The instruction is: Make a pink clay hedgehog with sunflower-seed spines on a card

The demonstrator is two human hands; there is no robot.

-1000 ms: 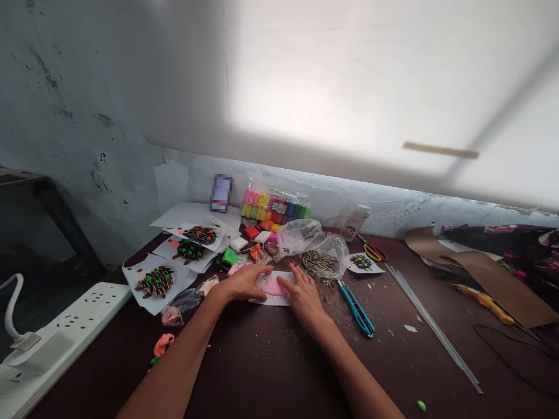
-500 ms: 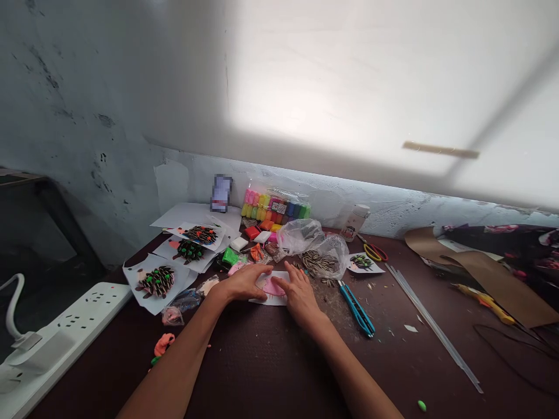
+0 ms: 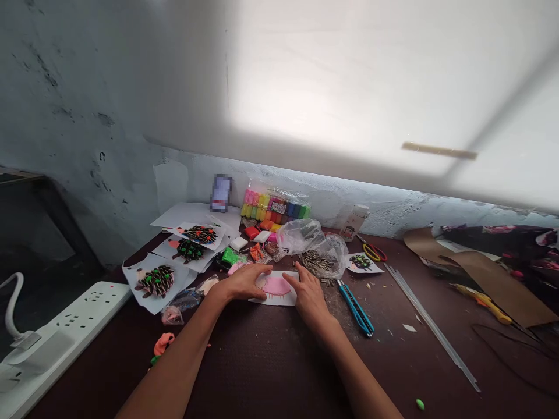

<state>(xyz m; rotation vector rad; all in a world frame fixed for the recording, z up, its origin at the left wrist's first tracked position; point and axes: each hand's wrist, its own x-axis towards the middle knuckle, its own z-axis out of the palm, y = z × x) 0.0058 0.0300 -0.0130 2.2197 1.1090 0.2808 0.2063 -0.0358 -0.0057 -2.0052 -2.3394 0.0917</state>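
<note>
Between the left hand (image 3: 242,282) and right hand (image 3: 309,295): matt white paper (image 3: 262,298) bearing smooth pink clay (image 3: 276,286). Right of the hands: crinkled, glossy clear plastic bag (image 3: 325,257); blue plastic craft knife (image 3: 356,308). Left: smooth white plastic power strip (image 3: 65,326). Below: dark, matt worktop (image 3: 262,372).

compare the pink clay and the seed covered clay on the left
The pink clay is smooth; the seed clay is covered in striped seeds with green dots. The pink clay looks smaller and lies between the left hand and right hand, the seed clay off to one side. Both sit on white paper.
</note>
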